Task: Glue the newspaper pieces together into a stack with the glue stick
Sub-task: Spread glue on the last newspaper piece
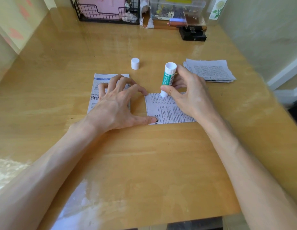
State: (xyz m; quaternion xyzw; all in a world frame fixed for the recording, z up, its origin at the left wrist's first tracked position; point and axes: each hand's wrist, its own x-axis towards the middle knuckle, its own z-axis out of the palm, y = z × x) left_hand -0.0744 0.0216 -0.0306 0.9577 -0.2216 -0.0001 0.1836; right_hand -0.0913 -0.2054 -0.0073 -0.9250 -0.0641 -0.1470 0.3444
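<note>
Pinching the glue stick [168, 78] upright between thumb and fingers, the right hand [186, 95] sets its lower end on the far edge of a single newspaper piece [162, 110] in the middle of the wooden table [144, 163]. The left hand [117, 103] is spread wide. Its thumb tip is on that piece's near left corner and its forefinger tip at the far left corner. Its other fingers reach over a second newspaper sheet [98, 92] just to the left. The white cap [135, 63] stands apart, farther back. A pile of cut newspaper [210, 70] lies behind the right hand. A wire basket [108, 14], a clear plastic box [177, 7] and a black box [192, 34] sit along the far edge.
</note>
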